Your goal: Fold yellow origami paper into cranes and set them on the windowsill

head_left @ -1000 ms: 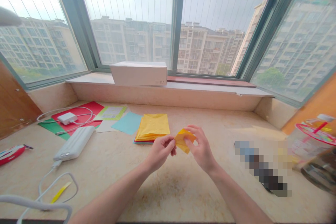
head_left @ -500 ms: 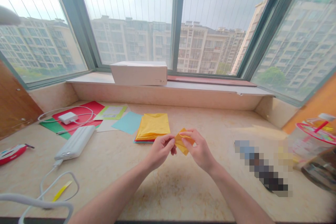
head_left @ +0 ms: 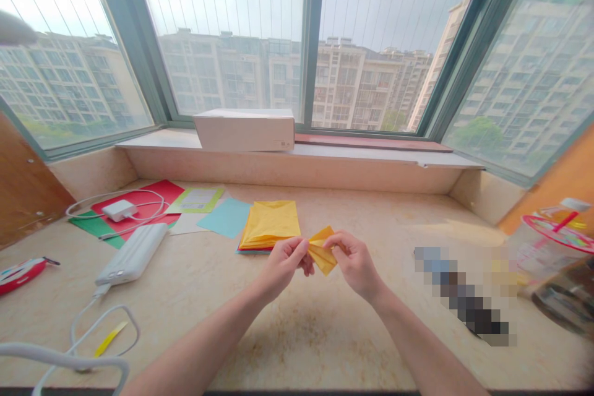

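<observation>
A small folded piece of orange-yellow paper (head_left: pixel 322 252) is held just above the marble table (head_left: pixel 297 322), at its middle. My left hand (head_left: pixel 284 265) pinches the paper's left edge with thumb and fingers closed. My right hand (head_left: pixel 356 262) grips its right side, fingers curled around it. Behind my hands lies a stack of coloured paper sheets (head_left: pixel 270 224) with a yellow sheet on top.
A white power bank (head_left: pixel 132 253) with cables, a white charger (head_left: pixel 119 210) on red and green sheets, a teal sheet (head_left: pixel 224 217) and a red object (head_left: pixel 18 273) lie at left. A white box (head_left: pixel 244 129) sits on the windowsill. A clear lidded container (head_left: pixel 545 245) stands at right.
My right hand has drawn in toward the left hand, its fingers closing further over the paper. The paper looks more narrowly folded. Nothing else has moved.
</observation>
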Available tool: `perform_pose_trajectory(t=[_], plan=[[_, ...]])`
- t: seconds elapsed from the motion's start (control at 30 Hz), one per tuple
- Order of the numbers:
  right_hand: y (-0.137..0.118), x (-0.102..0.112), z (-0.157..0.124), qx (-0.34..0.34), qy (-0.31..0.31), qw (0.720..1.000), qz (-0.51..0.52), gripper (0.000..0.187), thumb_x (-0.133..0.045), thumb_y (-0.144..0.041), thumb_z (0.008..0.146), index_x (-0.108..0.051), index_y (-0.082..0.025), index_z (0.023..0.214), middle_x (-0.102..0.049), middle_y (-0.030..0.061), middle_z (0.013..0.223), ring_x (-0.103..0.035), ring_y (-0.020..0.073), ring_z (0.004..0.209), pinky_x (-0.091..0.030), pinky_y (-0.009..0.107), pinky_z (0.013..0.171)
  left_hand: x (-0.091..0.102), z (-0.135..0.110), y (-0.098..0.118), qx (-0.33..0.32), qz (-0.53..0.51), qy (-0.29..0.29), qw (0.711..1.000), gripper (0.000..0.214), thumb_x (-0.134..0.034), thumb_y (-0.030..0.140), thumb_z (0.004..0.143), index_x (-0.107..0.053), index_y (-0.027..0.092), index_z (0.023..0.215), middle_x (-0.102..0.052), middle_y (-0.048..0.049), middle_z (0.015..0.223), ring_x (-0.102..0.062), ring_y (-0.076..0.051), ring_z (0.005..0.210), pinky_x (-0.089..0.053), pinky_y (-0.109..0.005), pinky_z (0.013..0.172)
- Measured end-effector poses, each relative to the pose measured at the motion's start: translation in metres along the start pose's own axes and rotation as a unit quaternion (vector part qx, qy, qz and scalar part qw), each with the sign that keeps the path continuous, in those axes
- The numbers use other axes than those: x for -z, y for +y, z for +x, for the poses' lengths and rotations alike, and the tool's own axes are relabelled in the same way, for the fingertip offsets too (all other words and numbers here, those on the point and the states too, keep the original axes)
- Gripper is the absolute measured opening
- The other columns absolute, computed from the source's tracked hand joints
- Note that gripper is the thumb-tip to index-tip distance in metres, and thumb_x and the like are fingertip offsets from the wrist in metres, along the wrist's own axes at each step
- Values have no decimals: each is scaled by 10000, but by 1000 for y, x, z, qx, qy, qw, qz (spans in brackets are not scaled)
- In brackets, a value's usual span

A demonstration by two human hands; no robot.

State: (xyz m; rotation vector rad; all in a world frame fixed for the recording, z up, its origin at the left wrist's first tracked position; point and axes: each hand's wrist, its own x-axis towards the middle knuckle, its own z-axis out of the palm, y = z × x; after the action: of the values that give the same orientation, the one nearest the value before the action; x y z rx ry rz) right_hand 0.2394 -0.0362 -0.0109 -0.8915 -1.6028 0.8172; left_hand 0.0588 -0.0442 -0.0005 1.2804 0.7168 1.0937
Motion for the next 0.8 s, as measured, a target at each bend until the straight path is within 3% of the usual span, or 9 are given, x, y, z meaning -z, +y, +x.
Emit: perform_pose_trajectory(t=[0.13, 0.4, 0.6, 0.8], plan=[[-4, -1, 0, 2, -9, 1000, 16, 149, -522, -190, 820, -651, -200, 747, -620, 30, 826, -594, 168, 785, -482, 268, 681, -1, -1, 1, 9, 5, 2, 1000, 393, -585, 482, 876, -619, 105, 769, -599, -16, 553, -557, -109, 495, -419, -216, 503], [-10, -1, -1, -80, 19, 994, 69, 144, -535, -260, 806, -650, -179, 773, -646, 17, 753, -600, 157, 674, -489, 263, 606, -2, -1, 3, 1, 43, 19, 999, 359, -608, 457, 863, -646, 101, 832, -638, -29, 556, -558, -114, 483, -440, -231, 515], [-14, 1, 0, -97, -27, 989, 107, 279, -558, -408, 865, -670, -162, 935, -701, 48, 845, -656, 187, 745, -543, 307, 660, -2, -1, 0, -8, 75, 52, 996, 363, -589, 465, 871, -632, 108, 818, -629, -17, 528, -552, -114, 458, -433, -222, 485], [1, -4, 1, -80, 0, 990, 120, 270, -664, -388, 821, -633, -189, 1001, -708, 62, 938, -681, 198, 842, -575, 345, 737, -3, -3, 3, -14, 93, 56, 994, 370, -572, 466, 879, -624, 113, 780, -635, -24, 526, -555, -114, 453, -431, -216, 477]])
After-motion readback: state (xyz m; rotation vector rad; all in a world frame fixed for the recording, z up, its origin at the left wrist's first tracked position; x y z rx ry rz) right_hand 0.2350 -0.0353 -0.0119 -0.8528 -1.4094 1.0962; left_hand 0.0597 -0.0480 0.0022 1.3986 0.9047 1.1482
